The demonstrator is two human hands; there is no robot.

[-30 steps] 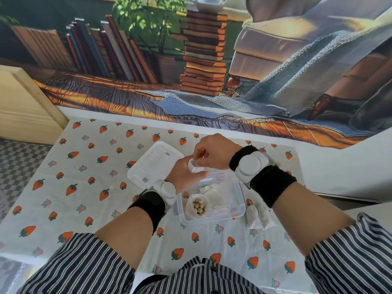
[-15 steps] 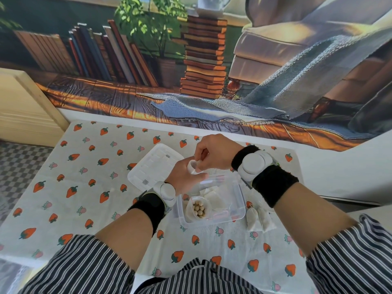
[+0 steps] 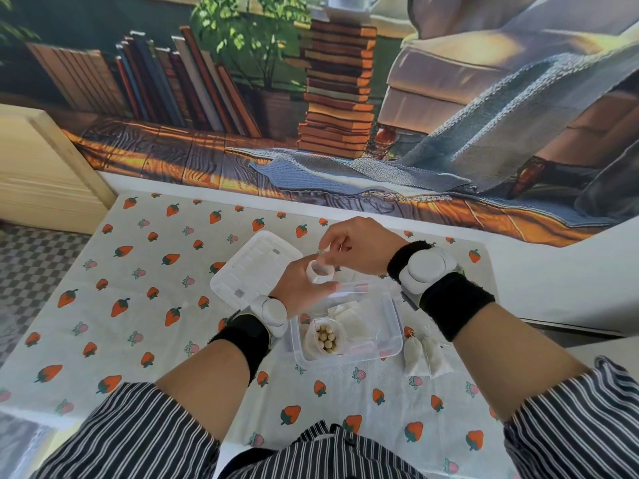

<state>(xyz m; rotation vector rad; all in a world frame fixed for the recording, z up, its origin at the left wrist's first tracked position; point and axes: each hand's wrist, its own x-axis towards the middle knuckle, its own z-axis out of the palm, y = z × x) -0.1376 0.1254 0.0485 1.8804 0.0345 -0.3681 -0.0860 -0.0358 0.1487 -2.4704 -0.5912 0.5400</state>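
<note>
So you've got the little white pouch (image 3: 320, 272) dead centre of the frame, cupped in your left hand (image 3: 303, 288) with the fingers curled round it and its mouth facing up. Your right hand (image 3: 358, 246) sits just above and to the right of it, fingertips bunched together right over the opening. Can't tell from here whether they're pinching a bean, the pouch's edge, or nothing at all.

What matters for the next bit, I'd say: the pouch's long axis runs pretty much straight up, and the right hand is the one already lined up on top, so anything going in drops straight down.

The beans (image 3: 326, 338) are below the hands in the frame, in an open bag inside the clear box (image 3: 392, 344). The lid (image 3: 254, 267) lies on the tabletop (image 3: 138, 326) to the left of the hands, and two sachets (image 3: 427, 354) lie just right of the box.
</note>
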